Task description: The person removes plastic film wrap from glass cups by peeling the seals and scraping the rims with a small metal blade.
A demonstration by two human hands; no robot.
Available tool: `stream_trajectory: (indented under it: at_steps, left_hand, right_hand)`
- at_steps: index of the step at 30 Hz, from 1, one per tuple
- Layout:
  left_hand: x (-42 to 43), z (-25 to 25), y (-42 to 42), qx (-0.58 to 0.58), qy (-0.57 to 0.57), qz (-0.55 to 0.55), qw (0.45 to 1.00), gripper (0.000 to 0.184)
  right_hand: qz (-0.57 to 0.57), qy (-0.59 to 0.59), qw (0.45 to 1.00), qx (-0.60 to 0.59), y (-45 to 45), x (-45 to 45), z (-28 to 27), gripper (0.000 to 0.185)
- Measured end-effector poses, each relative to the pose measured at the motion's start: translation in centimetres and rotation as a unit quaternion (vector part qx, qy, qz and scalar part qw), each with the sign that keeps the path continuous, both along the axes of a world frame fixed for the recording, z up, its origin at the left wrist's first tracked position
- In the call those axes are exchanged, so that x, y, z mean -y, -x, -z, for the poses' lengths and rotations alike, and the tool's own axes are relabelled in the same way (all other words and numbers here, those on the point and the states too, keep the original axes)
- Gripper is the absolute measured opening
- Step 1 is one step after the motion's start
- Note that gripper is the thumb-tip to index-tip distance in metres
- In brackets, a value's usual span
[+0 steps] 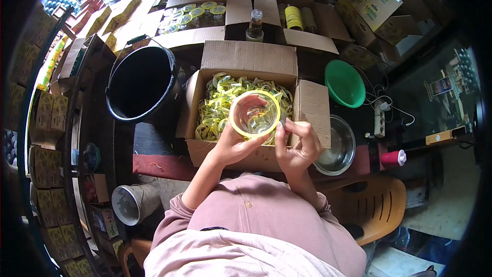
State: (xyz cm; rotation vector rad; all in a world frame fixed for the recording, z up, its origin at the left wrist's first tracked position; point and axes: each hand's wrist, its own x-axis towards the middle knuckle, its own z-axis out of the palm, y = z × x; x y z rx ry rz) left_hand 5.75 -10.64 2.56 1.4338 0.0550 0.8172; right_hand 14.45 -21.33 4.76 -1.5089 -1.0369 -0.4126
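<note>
A clear plastic cup point(254, 114) with a yellow rim is tilted so that its round mouth faces me. My left hand point(236, 141) wraps around its left side and underside, and its fingers show through the clear wall. At the rim's right edge, my right hand point(300, 143) is closed in a pinch. What lies between those fingertips is too small to make out. Behind and below the cup stands an open cardboard box point(248, 57) filled with a tangle of yellow and clear plastic strips point(211, 115).
A black bucket point(169, 90) stands left of the box. On the right are a green basin point(345, 83), a metal bowl point(335, 146) and a white power strip point(379, 120). Farther back, one open carton holds yellow-lidded cups point(196, 11), another stacked yellow rolls point(293, 18). A jar point(255, 18) stands between them.
</note>
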Motion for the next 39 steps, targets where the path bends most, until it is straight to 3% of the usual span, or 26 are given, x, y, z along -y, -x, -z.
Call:
stream_trajectory:
  at_steps: [4,7,17,33,36,39]
  left_hand:
    - [0.0,0.0,-0.1,-0.016,-0.014,-0.021,1.000,0.068]
    - [-0.2,-0.1,0.1,-0.043,-0.097,-0.013,0.994,0.069]
    - [0.0,-0.7,-0.1,-0.023,-0.009,0.007,1.000,0.070]
    - [-0.9,-0.1,0.3,-0.078,-0.139,0.013,0.987,0.071]
    - [-0.8,0.1,0.0,-0.054,-0.079,0.053,0.994,0.071]
    - [-0.3,0.9,-0.5,-0.001,0.098,0.064,0.993,0.072]
  right_hand:
    - [0.017,-0.008,0.999,0.032,-0.1,-0.3,0.0,0.018]
    - [0.031,-0.001,0.999,0.041,-0.4,-0.3,-0.2,0.018]
    - [-0.021,-0.029,0.999,-0.041,-0.8,0.1,-0.3,0.016]
    - [-0.026,-0.006,1.000,-0.003,-1.3,-0.5,-0.4,0.021]
    - [-0.031,-0.018,0.999,-0.027,-1.5,-0.5,0.1,0.018]
    - [0.003,-0.024,0.998,-0.059,-1.3,-0.5,0.2,0.017]
